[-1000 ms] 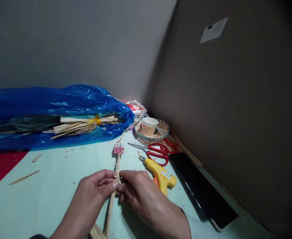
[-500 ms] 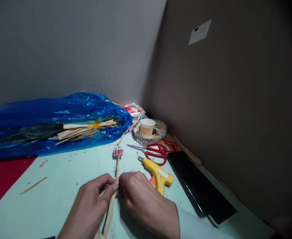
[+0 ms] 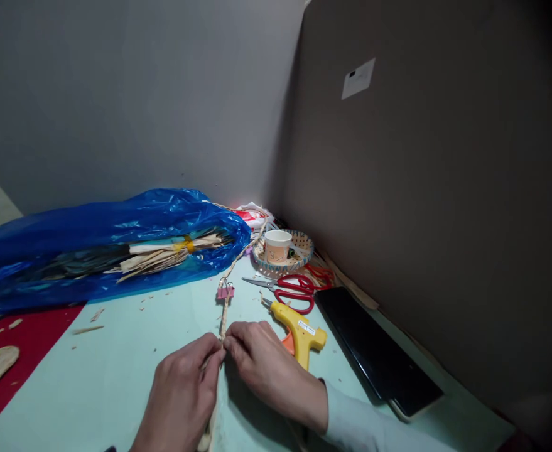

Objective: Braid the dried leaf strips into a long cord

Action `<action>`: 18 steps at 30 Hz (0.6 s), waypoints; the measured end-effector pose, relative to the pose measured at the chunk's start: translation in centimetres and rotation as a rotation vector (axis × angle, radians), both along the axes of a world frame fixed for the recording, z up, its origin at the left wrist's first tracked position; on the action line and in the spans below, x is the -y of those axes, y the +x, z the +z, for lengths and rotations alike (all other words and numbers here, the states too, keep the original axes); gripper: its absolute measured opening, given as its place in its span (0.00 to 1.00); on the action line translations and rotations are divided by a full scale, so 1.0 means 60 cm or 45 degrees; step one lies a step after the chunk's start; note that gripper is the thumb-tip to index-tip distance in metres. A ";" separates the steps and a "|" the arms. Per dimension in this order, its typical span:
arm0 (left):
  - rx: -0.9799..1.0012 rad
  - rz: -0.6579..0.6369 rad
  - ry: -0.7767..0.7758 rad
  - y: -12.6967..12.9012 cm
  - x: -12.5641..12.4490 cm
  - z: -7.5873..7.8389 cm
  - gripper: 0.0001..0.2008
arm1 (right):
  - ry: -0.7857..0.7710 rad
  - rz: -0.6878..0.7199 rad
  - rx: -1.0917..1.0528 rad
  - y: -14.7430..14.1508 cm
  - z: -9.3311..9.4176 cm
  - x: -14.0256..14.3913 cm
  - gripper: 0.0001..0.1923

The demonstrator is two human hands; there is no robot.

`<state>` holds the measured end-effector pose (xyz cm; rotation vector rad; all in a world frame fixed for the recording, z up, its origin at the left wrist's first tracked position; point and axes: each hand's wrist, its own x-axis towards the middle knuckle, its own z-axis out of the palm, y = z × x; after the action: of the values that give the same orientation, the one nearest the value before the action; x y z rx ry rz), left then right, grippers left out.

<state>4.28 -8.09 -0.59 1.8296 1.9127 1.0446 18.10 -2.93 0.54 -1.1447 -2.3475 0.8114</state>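
Hands have slid closer together: left hand [image 3: 184, 392] and right hand [image 3: 266, 370] both pinch the braided straw strip [image 3: 223, 321] tight.

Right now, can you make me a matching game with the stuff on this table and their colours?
Things:
1. glue gun
2. scissors
3. plastic bag
4. binder clip

Colours:
A. blue
B. pink
C. yellow
D. red handles

Pairs: 1-C, 2-D, 3-A, 4-B. The binder clip grips the straw braid that both hands pinch.
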 end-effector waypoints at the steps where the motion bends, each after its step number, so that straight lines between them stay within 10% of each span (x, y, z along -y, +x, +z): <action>1: -0.032 -0.010 0.010 -0.002 0.001 -0.002 0.12 | 0.008 -0.005 -0.023 -0.002 -0.002 -0.002 0.15; 7: -0.185 -0.122 -0.154 -0.021 0.015 0.006 0.14 | -0.059 -0.082 -0.176 -0.007 -0.011 -0.006 0.14; 18: -0.925 -0.475 0.492 0.000 0.028 -0.068 0.15 | -0.655 0.042 -0.546 -0.010 -0.013 -0.018 0.12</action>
<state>4.27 -9.75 -4.66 2.9580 1.6321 0.7026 17.52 -1.85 -0.24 -0.9848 -1.8546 1.5611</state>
